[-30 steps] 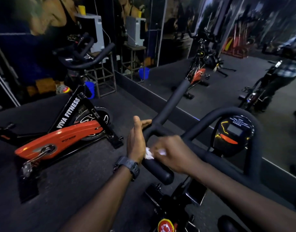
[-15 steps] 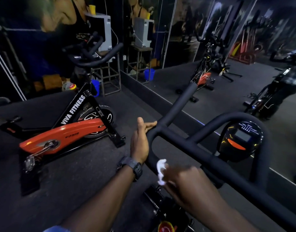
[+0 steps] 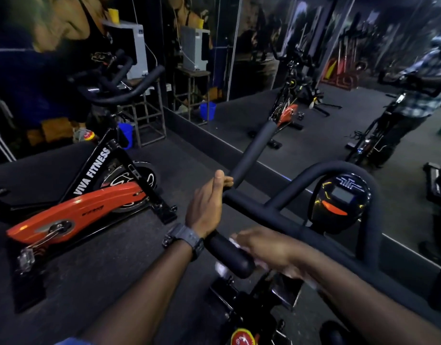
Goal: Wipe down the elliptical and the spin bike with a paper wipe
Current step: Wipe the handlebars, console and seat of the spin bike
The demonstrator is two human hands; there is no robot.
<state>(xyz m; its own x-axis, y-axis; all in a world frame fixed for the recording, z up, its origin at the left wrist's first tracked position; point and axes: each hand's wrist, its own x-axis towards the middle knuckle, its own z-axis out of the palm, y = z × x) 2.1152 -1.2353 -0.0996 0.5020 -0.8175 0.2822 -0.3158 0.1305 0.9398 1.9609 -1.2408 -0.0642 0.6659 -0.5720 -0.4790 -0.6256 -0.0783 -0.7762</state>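
A person's view down onto the black foam-padded handlebar point(image 3: 284, 217) of a spin bike, filling the lower centre of the frame. The left hand point(image 3: 205, 205) steadies the bar's bend, its grip loose with fingers barely curled. The blurred right hand point(image 3: 266, 247) presses a white paper wipe point(image 3: 233, 241) on the near bar end; its grip cannot be made out. Wiping looks underway here only. An orange-and-black spin bike point(image 3: 72, 207) stands at left, seemingly untouched. No elliptical is identifiable.

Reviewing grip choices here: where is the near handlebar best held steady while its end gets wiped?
Hedged: grip the handlebar at the bend, from the left, where the left hand rests. That leaves the rounded near end free for the right hand with the blurred paper wipe.
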